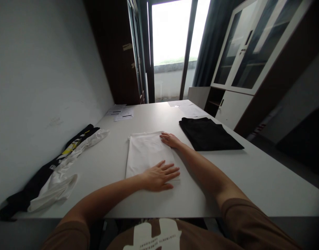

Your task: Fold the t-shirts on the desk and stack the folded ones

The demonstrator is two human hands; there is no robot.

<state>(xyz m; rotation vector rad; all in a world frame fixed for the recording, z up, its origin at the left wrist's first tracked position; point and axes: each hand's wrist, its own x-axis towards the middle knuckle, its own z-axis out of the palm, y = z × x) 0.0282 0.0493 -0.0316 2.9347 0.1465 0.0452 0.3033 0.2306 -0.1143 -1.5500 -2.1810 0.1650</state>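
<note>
A white folded cloth, seemingly a garment (146,151), lies flat on the table in front of me. My left hand (159,176) rests palm down across its near right corner, fingers spread toward the right. At the far right corner of the same cloth, my right hand (170,140) lies flat with its fingers stretched out to the left. Neither hand grips anything. To the right of the white cloth, apart from both hands, is a black folded cloth (210,134).
Along the wall on the left lie a crumpled black garment (42,177) with yellow marks and a crumpled white one (62,180). Paper sheets (124,114) sit at the table's far left, more sheets (192,110) at the far right. A glass-door cabinet (243,52) stands behind the white table (255,184).
</note>
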